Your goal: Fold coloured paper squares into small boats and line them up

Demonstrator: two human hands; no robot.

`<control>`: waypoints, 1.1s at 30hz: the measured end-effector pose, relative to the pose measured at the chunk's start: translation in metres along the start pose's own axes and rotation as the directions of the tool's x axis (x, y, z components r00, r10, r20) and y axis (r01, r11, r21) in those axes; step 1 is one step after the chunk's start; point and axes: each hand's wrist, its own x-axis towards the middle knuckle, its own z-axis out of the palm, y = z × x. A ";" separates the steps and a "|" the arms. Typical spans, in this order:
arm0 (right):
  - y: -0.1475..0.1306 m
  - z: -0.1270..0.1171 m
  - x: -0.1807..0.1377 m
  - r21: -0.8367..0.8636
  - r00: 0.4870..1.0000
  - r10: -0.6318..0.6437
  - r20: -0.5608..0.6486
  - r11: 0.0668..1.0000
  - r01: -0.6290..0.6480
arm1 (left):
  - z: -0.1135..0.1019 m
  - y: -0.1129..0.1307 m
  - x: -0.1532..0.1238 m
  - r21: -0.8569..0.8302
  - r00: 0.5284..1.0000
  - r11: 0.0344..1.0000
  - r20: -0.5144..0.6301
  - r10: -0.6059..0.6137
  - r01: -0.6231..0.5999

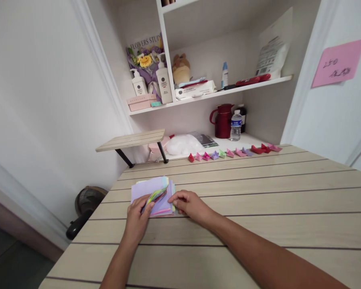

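Observation:
A stack of square coloured paper (144,186) lies on the table, a pale purple sheet uppermost, with pink, blue and yellow edges showing below. My left hand (138,210) rests on its near left part, fingers closed around several sheets that are bent up, their green and yellow edges fanned out. At the stack's right edge is my right hand (188,204), its thumb and index finger pinched at the purple paper while the other fingers curl in. How much paper lies between those fingertips is hard to see.
A row of small folded paper boats (214,155) runs along the table's back edge. At the back left stands a low wooden riser (132,139) on black legs. Behind are a red jug (223,121), a water bottle (236,126) and a white shelf (204,96) with bottles.

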 end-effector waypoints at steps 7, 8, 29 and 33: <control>0.002 0.000 0.000 -0.089 1.000 -0.014 0.016 0.996 0.015 | 0.000 0.002 0.000 0.010 0.999 1.000 -0.031 0.017 -0.017; 0.003 0.000 0.000 -0.113 1.000 -0.018 0.016 0.993 0.020 | 0.001 0.003 -0.001 0.013 0.999 1.000 -0.042 0.017 -0.017; -0.039 0.015 0.071 -0.447 0.904 -0.406 0.131 0.790 0.420 | -0.009 0.013 -0.005 0.020 0.928 0.999 -0.370 0.033 -0.028; -0.056 0.010 0.090 -0.235 0.912 -0.401 -0.085 0.898 0.373 | -0.020 0.012 -0.009 -0.107 0.757 0.991 -0.640 -0.133 0.084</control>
